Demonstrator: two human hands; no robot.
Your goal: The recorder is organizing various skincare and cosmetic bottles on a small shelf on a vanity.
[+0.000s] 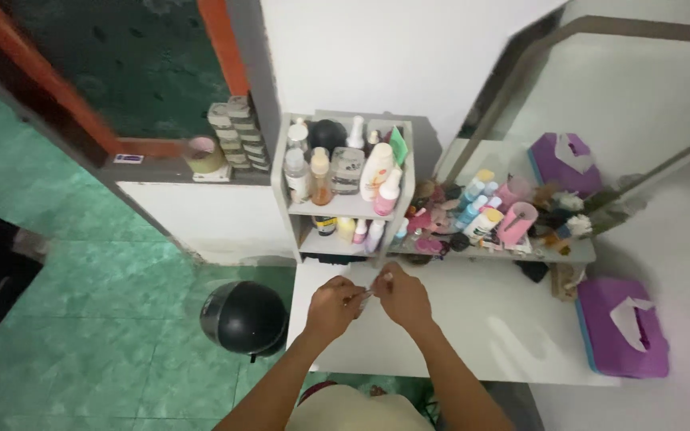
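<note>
Two hands meet over the flat white bench [473,335]. The left hand [334,306] and the right hand [403,297] both pinch one small thin thing [367,294] between them, too tiny to tell what it is. It is held up just above the bench, near its back edge. Left of the bench, a round black helmet [243,317] sits on the green floor. On the bench's right end lies a purple tissue box [621,326]. Behind the bench, a small grey shelf [345,209] keeps many bottles standing.
</note>
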